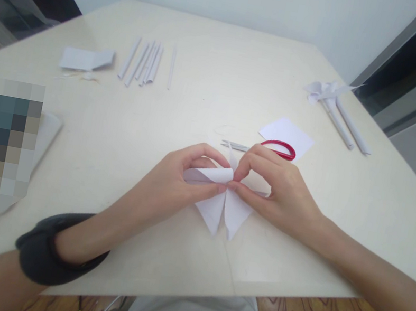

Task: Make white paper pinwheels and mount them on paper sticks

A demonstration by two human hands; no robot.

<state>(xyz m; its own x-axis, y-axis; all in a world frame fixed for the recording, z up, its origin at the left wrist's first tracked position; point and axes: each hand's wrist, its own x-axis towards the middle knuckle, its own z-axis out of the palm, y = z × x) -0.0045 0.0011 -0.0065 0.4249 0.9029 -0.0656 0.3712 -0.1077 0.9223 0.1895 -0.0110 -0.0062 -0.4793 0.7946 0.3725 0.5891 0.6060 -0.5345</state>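
Both my hands meet at the middle of a pale wooden table over a white paper piece folded into pointed flaps. My left hand pinches a curled flap of it between thumb and fingers; a black band sits on that wrist. My right hand pinches the same paper from the right, fingertips touching the left hand's. Two pointed flaps hang below my fingers toward me.
Red-handled scissors lie just behind my right hand, on a white paper square. Several rolled paper sticks and a folded sheet lie far left. A finished paper pinwheel on sticks lies far right.
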